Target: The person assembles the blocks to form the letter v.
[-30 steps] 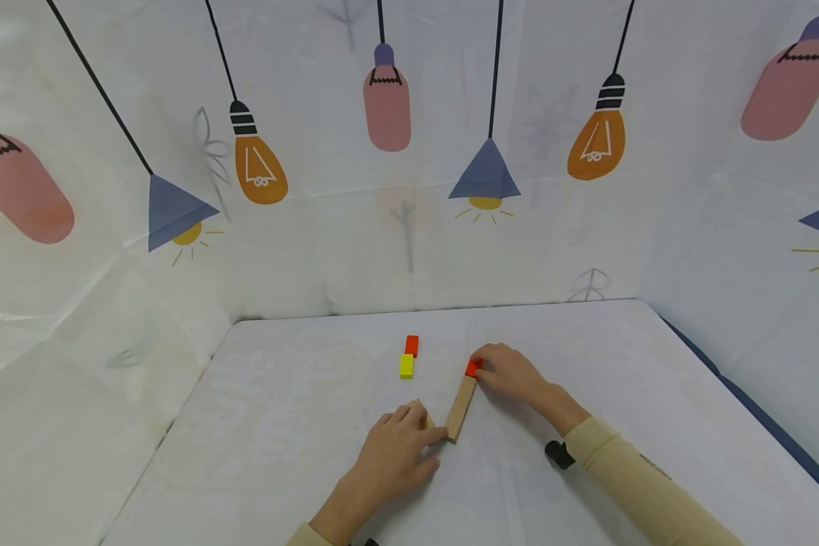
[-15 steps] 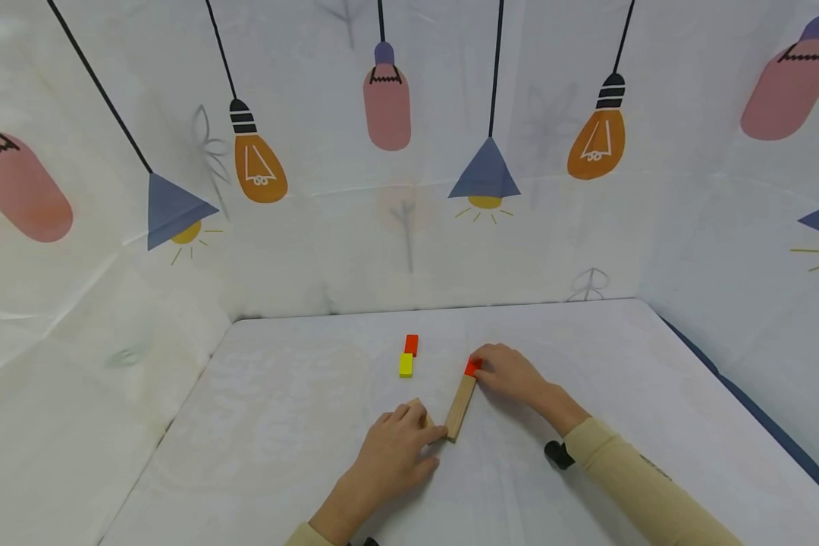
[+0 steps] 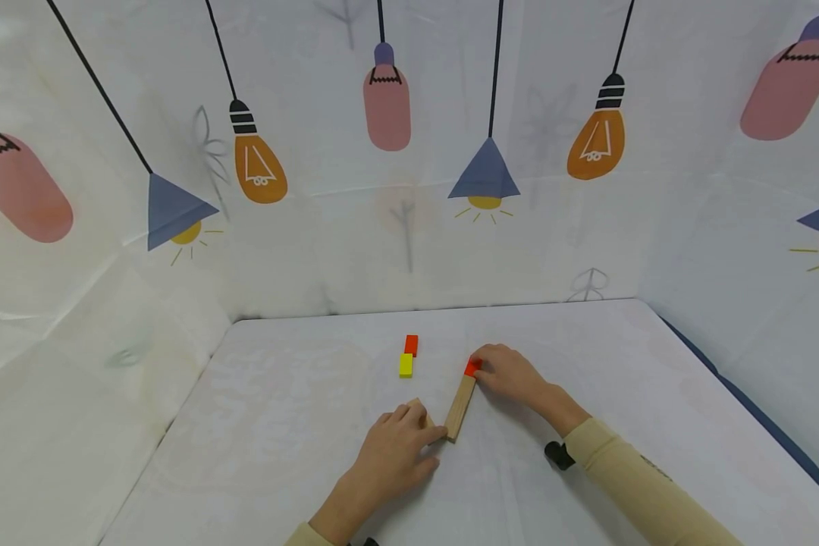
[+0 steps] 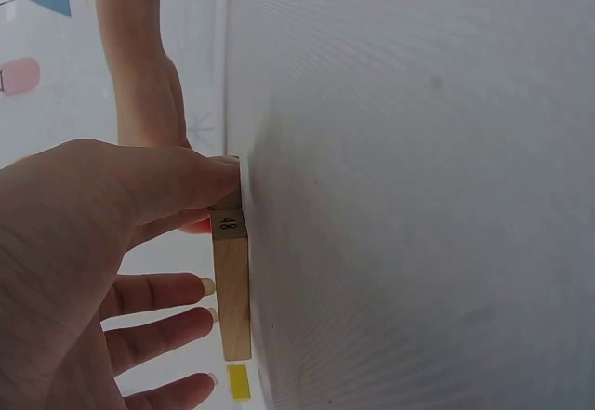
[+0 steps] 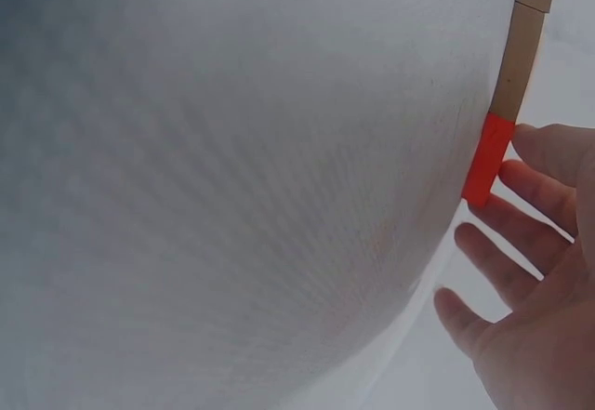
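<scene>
Two light wooden blocks lie on the white table in a V. The right-hand wooden block runs away from the wearer, and a red block continues its far end. My right hand holds that red block, thumb at its side and fingers by its far end. Over the left-hand wooden block, marked 48, my left hand spreads loosely. Its index finger reaches to where the two wooden blocks meet, and the other fingertips are close along the block. Much of this block is hidden under the hand in the head view.
Farther back lie a yellow block and a second red block, end to end with a small sideways offset. A white sheet printed with lamps stands behind the table. The table's right edge shows dark blue beyond it.
</scene>
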`<state>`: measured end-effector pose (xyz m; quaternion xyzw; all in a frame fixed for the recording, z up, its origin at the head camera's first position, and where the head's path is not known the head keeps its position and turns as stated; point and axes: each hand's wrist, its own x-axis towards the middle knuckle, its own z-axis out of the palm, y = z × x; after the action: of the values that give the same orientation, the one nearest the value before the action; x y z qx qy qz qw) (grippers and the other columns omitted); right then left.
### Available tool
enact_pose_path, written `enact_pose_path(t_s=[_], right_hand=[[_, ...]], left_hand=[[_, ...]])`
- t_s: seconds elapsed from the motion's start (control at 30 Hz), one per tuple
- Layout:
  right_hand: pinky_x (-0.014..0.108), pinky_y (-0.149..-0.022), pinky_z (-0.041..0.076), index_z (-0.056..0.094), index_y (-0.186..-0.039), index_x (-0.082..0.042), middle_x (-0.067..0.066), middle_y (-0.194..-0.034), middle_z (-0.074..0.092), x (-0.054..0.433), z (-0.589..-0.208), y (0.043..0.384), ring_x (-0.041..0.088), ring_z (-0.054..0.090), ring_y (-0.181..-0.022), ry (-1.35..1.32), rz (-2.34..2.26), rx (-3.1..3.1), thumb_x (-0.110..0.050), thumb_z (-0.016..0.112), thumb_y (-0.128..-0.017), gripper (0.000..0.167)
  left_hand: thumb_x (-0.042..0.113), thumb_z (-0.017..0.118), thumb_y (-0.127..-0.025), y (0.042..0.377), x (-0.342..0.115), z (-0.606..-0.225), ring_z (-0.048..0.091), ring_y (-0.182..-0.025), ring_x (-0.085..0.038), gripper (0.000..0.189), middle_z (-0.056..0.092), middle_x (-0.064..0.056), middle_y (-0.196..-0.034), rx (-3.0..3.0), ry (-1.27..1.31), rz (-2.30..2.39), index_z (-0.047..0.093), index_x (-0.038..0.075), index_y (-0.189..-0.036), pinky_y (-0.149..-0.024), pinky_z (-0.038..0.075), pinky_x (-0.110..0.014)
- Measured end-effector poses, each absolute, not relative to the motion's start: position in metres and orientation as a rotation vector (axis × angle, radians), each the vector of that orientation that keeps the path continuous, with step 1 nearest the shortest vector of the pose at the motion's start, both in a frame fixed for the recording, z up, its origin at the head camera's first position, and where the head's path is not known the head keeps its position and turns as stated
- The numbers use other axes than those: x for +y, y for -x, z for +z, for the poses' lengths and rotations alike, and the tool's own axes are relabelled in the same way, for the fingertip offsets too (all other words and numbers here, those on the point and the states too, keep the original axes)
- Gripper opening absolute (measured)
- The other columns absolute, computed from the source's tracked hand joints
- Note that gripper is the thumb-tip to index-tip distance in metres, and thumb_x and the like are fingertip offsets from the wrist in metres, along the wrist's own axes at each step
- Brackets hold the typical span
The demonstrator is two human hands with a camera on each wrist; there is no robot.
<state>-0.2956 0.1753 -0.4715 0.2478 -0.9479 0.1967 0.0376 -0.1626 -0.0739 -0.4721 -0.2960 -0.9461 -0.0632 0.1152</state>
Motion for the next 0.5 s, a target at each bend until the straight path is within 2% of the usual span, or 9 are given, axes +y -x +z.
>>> enact_pose_path(t_s=[0.5], right_hand=[[0.047,-0.099,0.05,0.07,-0.112,-0.012,0.005,-0.116,0.068,0.1748,-0.4723,0.2967,0.026,0.062,-0.112,-0.719,0.649,-2.911,-0.018,0.068,-0.09,0.023]], left_hand=[[0.038,0.076,-0.082,0.163,-0.0745,-0.4716,0.05,-0.093,-0.011,0.036,0.052,0.008,-0.099,-2.749,0.87,-0.18,0.071,0.036,-0.118,-0.079,0.05,-0.033]])
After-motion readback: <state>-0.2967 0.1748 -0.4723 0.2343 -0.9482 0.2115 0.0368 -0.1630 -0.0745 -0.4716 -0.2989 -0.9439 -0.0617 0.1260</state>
